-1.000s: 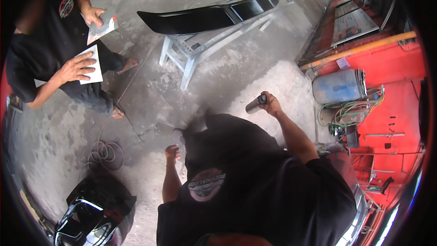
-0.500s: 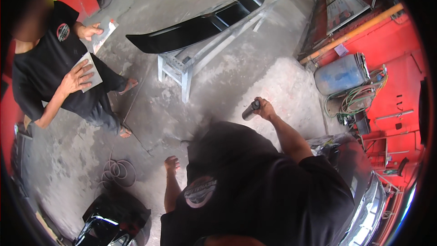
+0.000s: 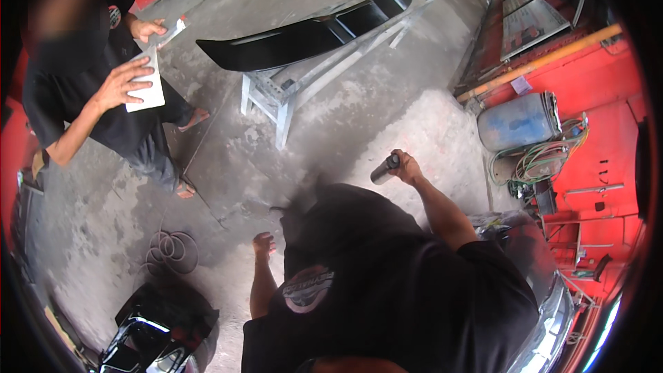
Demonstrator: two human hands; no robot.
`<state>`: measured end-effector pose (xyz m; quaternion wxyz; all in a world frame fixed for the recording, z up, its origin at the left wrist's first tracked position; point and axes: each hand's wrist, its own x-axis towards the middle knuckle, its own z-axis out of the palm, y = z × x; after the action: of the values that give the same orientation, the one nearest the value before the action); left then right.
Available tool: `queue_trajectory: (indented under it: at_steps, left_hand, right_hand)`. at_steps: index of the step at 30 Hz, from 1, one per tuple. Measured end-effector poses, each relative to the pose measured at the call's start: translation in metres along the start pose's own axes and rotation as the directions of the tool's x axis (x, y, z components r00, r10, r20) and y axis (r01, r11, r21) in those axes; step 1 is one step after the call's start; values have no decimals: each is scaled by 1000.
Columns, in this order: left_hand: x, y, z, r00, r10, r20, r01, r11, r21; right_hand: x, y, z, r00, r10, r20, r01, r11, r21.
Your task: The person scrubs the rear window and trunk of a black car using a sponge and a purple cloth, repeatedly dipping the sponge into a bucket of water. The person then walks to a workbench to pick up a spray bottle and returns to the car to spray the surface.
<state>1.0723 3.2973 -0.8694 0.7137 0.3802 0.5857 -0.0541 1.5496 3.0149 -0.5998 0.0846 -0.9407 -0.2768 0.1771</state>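
Observation:
In my right hand (image 3: 409,168) is a dark grey cylindrical container (image 3: 382,171), tilted, with my fingers closed round its darker upper end. My left hand (image 3: 263,244) hangs low beside my black shirt; its fingers are loosely curled and apart, with nothing visible in them. Ahead of me a long glossy black car spoiler (image 3: 276,46) lies across a grey metal stand (image 3: 284,114). Neither hand touches it.
At the left a co-worker holds a whitish flat sheet (image 3: 148,86) and a second thin piece (image 3: 173,32). A coiled hose (image 3: 171,249) and a black glossy car part (image 3: 162,318) lie lower left. A blue drum (image 3: 514,122) and tangled hoses (image 3: 545,155) stand by the red wall.
The view has shifted slightly. The co-worker's sheets have tilted and come closer together. My right hand keeps its hold on the container, and my left hand stays low at my side.

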Motion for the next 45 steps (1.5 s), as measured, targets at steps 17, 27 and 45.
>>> queue_trajectory:
  at_steps: [17, 27, 45]
  left_hand:
    - [-21, -1, -15, 997, -45, -68, 48, 998, 49]
    - [-20, 14, -32, 995, 82, -55, -80, 996, 35]
    - [-15, 21, -24, 977, 186, 106, -211, 916, 341]
  right_hand:
    - [12, -16, 8, 999, -19, 39, 16, 997, 73]
    - [19, -12, 26, 1000, -3, 28, 1, 997, 72]
    - [2, 10, 41, 990, 127, 58, -133, 984, 116]
